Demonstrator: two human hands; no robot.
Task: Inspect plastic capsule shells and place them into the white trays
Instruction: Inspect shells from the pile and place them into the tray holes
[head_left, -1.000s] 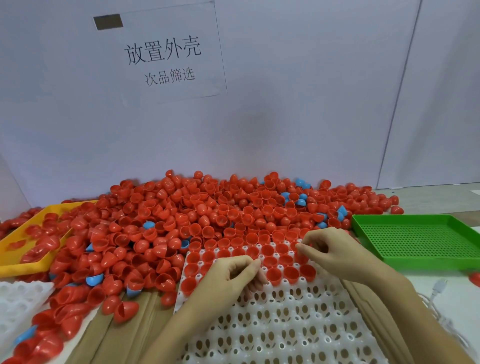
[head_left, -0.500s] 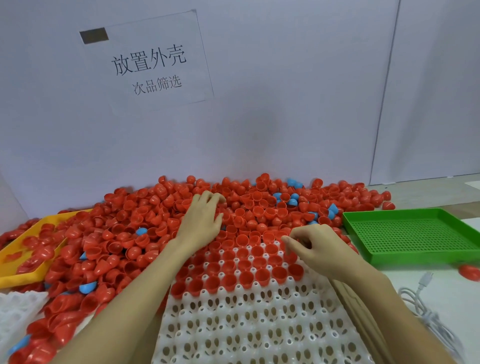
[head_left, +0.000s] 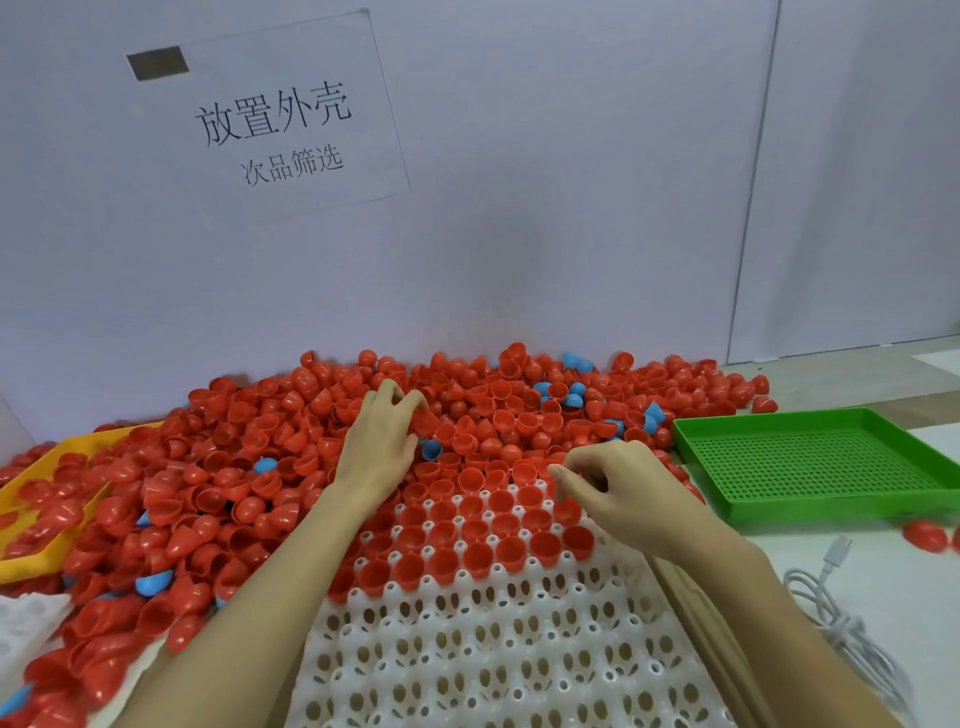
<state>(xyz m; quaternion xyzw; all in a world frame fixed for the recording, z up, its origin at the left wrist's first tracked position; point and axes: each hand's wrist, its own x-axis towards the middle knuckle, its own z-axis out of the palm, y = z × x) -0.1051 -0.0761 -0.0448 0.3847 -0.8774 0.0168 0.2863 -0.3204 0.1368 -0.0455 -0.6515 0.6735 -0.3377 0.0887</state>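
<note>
A big pile of red capsule shells (head_left: 260, 457), with a few blue shells (head_left: 556, 389) mixed in, lies against the wall. In front of it sits a white tray (head_left: 467, 649) with many cells. Its far rows hold red shells (head_left: 467, 530) with their open sides up, and its near rows are bare. My left hand (head_left: 379, 447) reaches into the pile, fingertips curled down on a red shell. My right hand (head_left: 618, 488) hovers at the tray's far right corner, its curled fingers pinching a red shell there.
A green perforated tray (head_left: 831, 415) sits at the right, with a stray red shell (head_left: 924, 535) and a white cable (head_left: 831, 613) in front of it. A yellow tray (head_left: 31, 561) holding red shells is at the left. Another white tray (head_left: 26, 623) shows at the lower left.
My left hand left the white tray, reached forward into the pile and now curls its fingertips there. My right hand stayed at the tray's far right corner.
</note>
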